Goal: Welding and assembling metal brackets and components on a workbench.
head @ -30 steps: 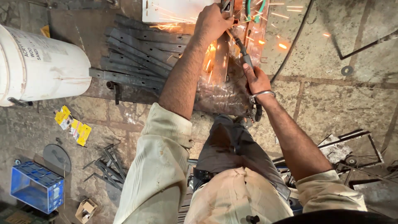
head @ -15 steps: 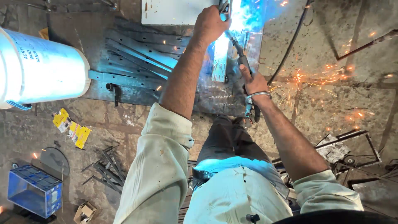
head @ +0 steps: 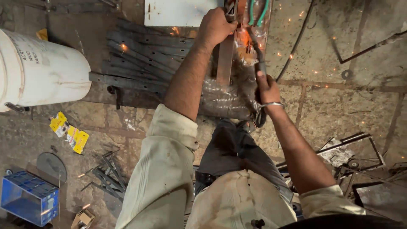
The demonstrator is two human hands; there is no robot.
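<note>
Hands [head: 216,26] on bar [head: 225,59], welding holder [head: 257,51]

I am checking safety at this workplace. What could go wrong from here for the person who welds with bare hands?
1. Both hands are bare: the left hand steadies the metal bar right beside the glowing weld, so a burn seems likely.
2. Sparks scatter over the floor and may reach the yellow packets or the sleeves.
3. The right hand works the electrode holder near the cable, which may snag.

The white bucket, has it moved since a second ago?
No. The white bucket sits in the same spot beside the flat metal strips; only the lighting changed.
</note>
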